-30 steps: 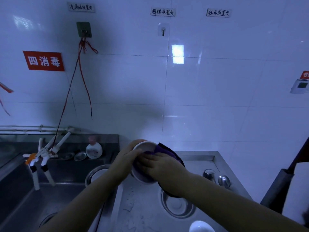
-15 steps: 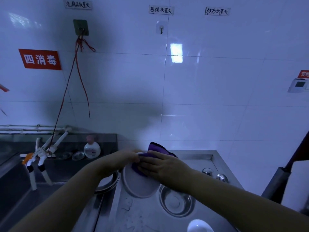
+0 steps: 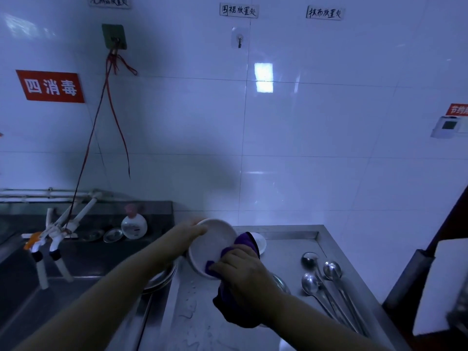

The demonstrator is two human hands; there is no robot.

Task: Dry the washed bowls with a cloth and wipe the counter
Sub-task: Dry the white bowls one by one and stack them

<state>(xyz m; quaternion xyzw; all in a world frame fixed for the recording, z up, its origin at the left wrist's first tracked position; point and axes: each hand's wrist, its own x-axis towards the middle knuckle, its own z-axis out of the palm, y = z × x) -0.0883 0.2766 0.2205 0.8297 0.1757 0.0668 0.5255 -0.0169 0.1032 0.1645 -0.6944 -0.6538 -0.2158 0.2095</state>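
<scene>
Nearest, the right hand (image 3: 243, 268) bunches a purple cloth (image 3: 244, 245) in its grip against the lower rim of a white bowl (image 3: 211, 245), held tilted above the wet steel counter (image 3: 286, 245). The left hand (image 3: 188, 233) clasps the bowl's far-left edge. Three ladles (image 3: 320, 273) lie to the right; behind the cloth sits what looks like another white dish (image 3: 260, 243).

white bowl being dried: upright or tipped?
Tipped. The white bowl is held off the counter, its opening facing the camera; the left hand grips its far rim, and the right hand presses the purple cloth into it.
</scene>
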